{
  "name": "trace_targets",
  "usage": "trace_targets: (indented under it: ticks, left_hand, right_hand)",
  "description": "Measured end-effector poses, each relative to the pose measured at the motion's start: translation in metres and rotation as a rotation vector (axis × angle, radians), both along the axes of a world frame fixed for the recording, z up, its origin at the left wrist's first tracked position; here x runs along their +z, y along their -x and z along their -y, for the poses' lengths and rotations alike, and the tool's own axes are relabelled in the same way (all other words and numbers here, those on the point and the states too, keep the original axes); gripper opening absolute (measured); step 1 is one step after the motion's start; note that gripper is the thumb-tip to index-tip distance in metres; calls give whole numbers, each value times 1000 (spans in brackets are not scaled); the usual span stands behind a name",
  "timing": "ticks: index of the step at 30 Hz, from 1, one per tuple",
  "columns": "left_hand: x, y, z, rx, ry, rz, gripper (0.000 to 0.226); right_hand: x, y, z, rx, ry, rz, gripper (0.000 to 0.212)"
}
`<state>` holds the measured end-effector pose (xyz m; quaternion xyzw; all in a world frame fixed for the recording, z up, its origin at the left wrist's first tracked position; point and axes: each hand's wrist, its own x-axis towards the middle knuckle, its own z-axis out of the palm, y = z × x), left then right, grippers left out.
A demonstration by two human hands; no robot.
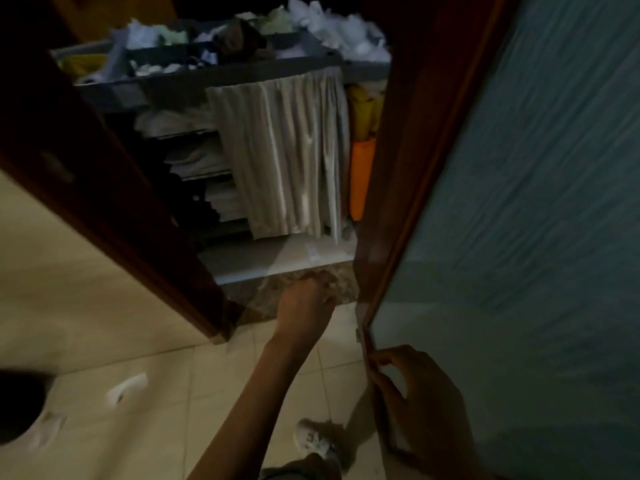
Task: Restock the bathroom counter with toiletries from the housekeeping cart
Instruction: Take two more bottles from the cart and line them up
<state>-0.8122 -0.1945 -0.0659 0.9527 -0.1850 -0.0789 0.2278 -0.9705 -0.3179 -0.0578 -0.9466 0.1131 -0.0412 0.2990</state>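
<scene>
Housekeeping cart (pixel 242 83) carries crumpled packets (pixel 346 32) on top, folded linens (pixel 197 157) on shelves (pixel 190 134). Left hand (pixel 308 299) curls, hold unclear; right hand (pixel 412 386) grips the door (pixel 519 237) edge.

Head-worn wide-angle view, looking forward and down, housekeeping cart (pixel 180 86) close ahead
</scene>
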Motion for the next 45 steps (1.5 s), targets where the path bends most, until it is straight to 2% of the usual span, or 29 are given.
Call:
trace_targets:
  ticks: [4,8,13,16,18,21,24,28,31,35,41,45]
  left_hand:
    - [-2,-43,5,-66,20,-45,31]
    - [-6,-82,-12,-38,78,-51,32]
    - [-7,-117,-36,-13,106,-56,30]
    - [-7,-130,-53,21,134,-28,33]
    - [-7,-140,-65,53,169,-18,34]
    - [-7,-158,-88,123,219,-52,32]
    - [-14,-178,-111,193,159,-12,32]
    - [-22,-217,-134,289,118,-18,32]
    - [-24,-266,-139,336,125,-15,34]
    - [-12,-355,-139,351,121,7,34]
    - [24,-510,-121,336,105,104,34]
    - [35,-573,-111,290,124,132,35]
  right_hand:
    - [10,-50,0,-82,85,54,16]
    - [9,-98,-2,-101,153,97,13]
    - [10,-144,-18,-80,108,-27,19]
    - [8,-170,-27,-26,108,34,17]
    - [11,-193,-33,27,85,-37,22]
    - [12,-236,-41,120,88,26,16]
    - [9,-283,-51,190,65,82,28]
    - [5,-348,-61,238,59,170,21]
    - [3,-411,-68,324,56,161,31]
    - [9,-508,-71,335,60,48,26]
    - [36,-655,-51,313,61,101,25]
    - [46,-726,-39,304,13,142,24]
